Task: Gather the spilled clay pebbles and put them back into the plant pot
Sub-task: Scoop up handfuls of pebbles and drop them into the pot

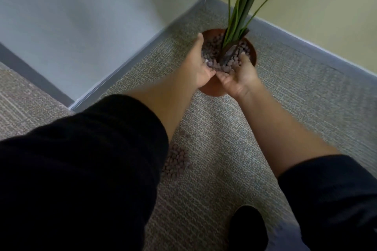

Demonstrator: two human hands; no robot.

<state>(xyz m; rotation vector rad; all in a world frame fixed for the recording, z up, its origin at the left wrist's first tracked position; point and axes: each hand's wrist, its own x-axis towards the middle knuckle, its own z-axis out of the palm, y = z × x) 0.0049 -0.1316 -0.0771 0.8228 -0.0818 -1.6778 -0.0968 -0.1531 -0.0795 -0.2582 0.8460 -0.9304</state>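
Cupping grey-brown clay pebbles (219, 66) over the round terracotta plant pot (253, 53), left hand (201, 67) and right hand (237, 75) lie open, palms up; a spilled pile (176, 162) remains on the carpet, well behind them.

Brown plant pot (212, 89) upright, pebble-filled; spilled clay pebbles (176, 161) heaped on carpet

i'm over a grey flecked carpet (234, 159) that runs to the corner where two walls meet. the brown plant pot (212, 89) stands on it near that corner. a small heap of clay pebbles (176, 162) lies on the carpet, well apart from the pot, nearer me.
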